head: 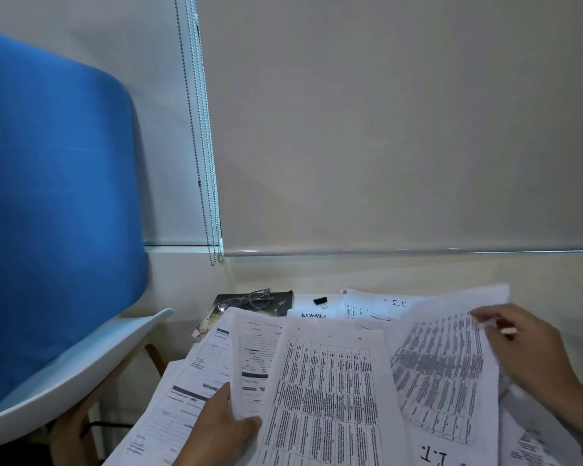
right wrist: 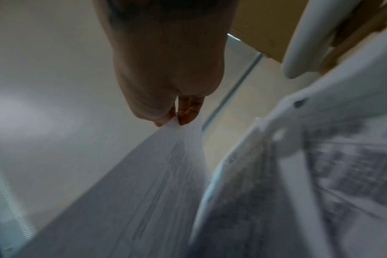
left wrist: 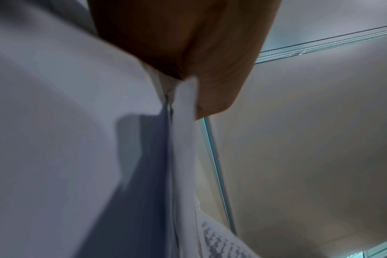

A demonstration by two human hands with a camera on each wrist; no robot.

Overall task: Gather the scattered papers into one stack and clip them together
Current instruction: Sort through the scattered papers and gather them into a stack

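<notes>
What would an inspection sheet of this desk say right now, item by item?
Surface: pale desk, mostly under paper.
Job's things: printed papers fanned and overlapping; black binder clip loose at the back.
Clutter: glasses on a dark booklet.
Hands: left hand grips several sheets; right hand pinches one sheet's edge.
Cables: bead chains hang from the blind.
Surroundings: blue chair, lowered roller blind.

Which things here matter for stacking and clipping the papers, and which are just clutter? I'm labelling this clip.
For the job:
scattered papers
sheet pinched by the right hand
sheets held by the left hand
black binder clip

Just lying about:
glasses
dark booklet under them
blue chair
</notes>
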